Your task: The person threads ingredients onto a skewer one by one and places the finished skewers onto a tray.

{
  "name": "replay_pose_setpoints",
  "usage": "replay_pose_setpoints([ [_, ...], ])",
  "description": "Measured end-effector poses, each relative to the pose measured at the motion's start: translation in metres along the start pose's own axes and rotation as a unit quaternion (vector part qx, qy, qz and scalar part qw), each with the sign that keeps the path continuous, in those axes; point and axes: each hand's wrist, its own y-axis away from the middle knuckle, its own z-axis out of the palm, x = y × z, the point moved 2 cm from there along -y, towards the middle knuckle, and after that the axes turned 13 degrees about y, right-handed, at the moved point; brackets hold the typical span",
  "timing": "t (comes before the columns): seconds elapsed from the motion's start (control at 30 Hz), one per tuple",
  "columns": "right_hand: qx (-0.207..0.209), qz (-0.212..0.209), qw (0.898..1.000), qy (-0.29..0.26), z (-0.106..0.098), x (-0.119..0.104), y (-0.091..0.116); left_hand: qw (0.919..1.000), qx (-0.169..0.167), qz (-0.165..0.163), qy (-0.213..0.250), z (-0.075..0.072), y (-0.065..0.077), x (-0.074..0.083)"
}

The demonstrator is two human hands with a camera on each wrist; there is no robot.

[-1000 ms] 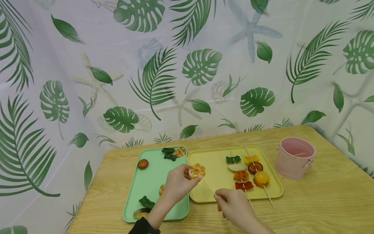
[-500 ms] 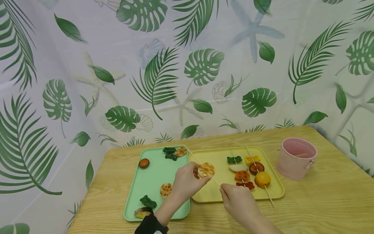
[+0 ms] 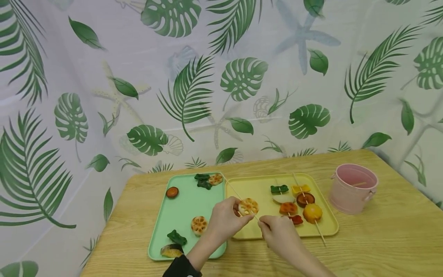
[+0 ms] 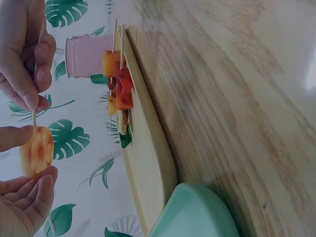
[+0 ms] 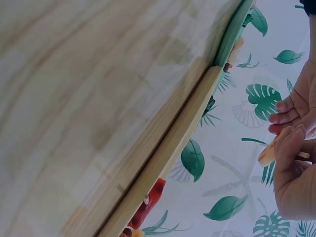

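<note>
the left hand (image 3: 224, 216) pinches a lotus slice (image 3: 248, 206) threaded on a skewer (image 3: 232, 187); just right of it, the right hand (image 3: 281, 232) grips the stick's near end. compared with a second ago, slice and right hand are closer together, seemingly leaving more bare stick beyond the slice. materials, from the left: a smooth, round-cornered mint tray (image 3: 185, 204) bearing scattered food pieces, the slice pale, holed and scorched-looking, the stick thin and wood-coloured, a yellow tray (image 3: 257, 188) with two loaded skewers (image 3: 313, 213), and a tapered pink bucket (image 3: 346, 198).
</note>
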Motion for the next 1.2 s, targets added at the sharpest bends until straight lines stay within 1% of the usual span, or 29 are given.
replay_pose_setpoints([
  [0.07,-0.019,0.007,1.0,-0.022,0.001,0.001,-0.002,1.0,0.002,-0.002,-0.002,0.0,0.001,0.001],
  [0.17,-0.056,0.025,0.994,-0.085,0.001,0.004,-0.003,0.9999,0.005,-0.009,0.001,0.0,0.003,0.001],
  [0.27,-0.092,0.053,0.982,-0.156,0.002,0.008,-0.004,0.9998,-0.001,-0.019,0.007,0.001,0.004,0.001],
  [0.33,-0.11,0.07,0.974,-0.187,0.003,0.01,-0.005,0.9996,-0.006,-0.026,0.009,0.001,0.004,0.0],
  [0.43,-0.127,0.084,0.968,-0.199,0.004,0.011,-0.005,0.9995,-0.005,-0.029,0.007,0.002,0.006,-0.001],
  [0.67,-0.129,0.09,0.967,-0.198,0.007,0.012,-0.007,0.9998,-0.008,-0.013,0.012,0.004,0.009,-0.004],
  [0.77,-0.122,0.102,0.966,-0.205,0.009,0.013,-0.006,0.9997,-0.022,-0.006,0.002,0.004,0.01,-0.006],
  [0.83,-0.109,0.114,0.965,-0.209,0.01,0.014,-0.005,0.9993,-0.037,-0.004,-0.004,0.002,0.011,-0.007],
  [0.9,-0.092,0.13,0.963,-0.217,0.009,0.017,-0.004,0.9985,-0.054,-0.008,-0.009,-0.003,0.011,-0.009],
  [0.97,-0.079,0.146,0.96,-0.226,0.005,0.022,-0.003,0.9974,-0.068,-0.019,-0.018,-0.013,0.011,-0.014],
  [1.07,-0.066,0.175,0.955,-0.229,-0.006,0.03,0.0,0.9958,-0.07,-0.035,-0.047,-0.037,0.009,-0.029],
  [1.17,-0.061,0.198,0.954,-0.217,-0.014,0.04,0.005,0.9923,-0.067,-0.063,-0.083,-0.064,0.011,-0.05],
  [1.2,-0.058,0.203,0.954,-0.212,-0.016,0.042,0.007,0.9902,-0.073,-0.077,-0.092,-0.072,0.012,-0.058],
])
